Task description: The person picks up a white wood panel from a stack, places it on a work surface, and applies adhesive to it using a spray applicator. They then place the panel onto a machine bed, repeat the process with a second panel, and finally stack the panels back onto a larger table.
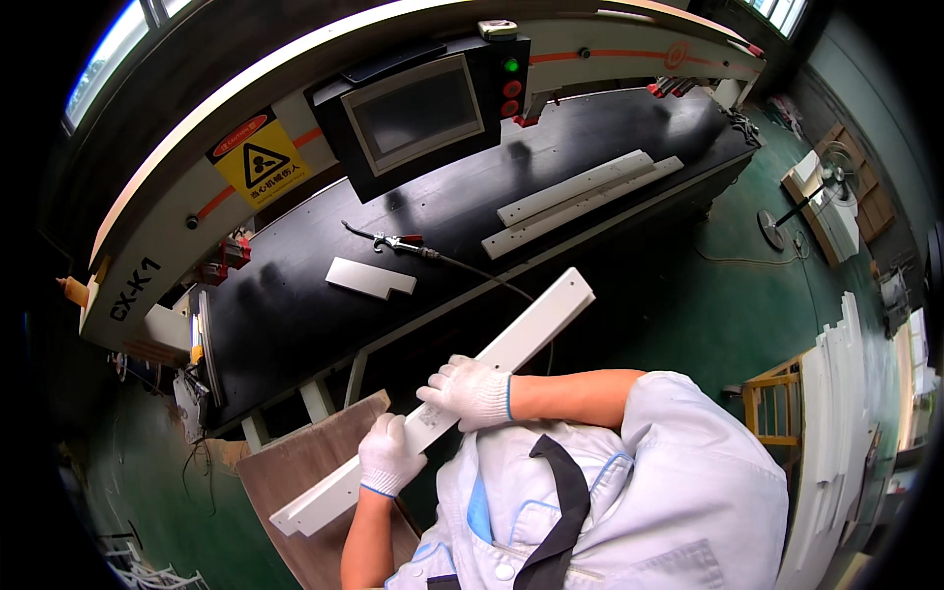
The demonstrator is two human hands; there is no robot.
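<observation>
A long white board [541, 326] with small holes near its far end lies slantwise in front of my body. My left hand [389, 454], in a white knit glove with a blue cuff, is closed around its lower part. Further up, near the middle, my right hand [466, 392] in a matching glove grips the same board, its fingers folded over the edge. The board's near end hangs over a brown panel [295, 462]. A small pale label sits on the board between my hands.
Beyond stands a machine with a black worktable [295, 324] and a control screen [413, 113]. On the table are an air blow gun [393, 242] with a hose, a short notched white piece [369, 278] and two white strips [580, 202]. White boards [831, 413] are stacked at right.
</observation>
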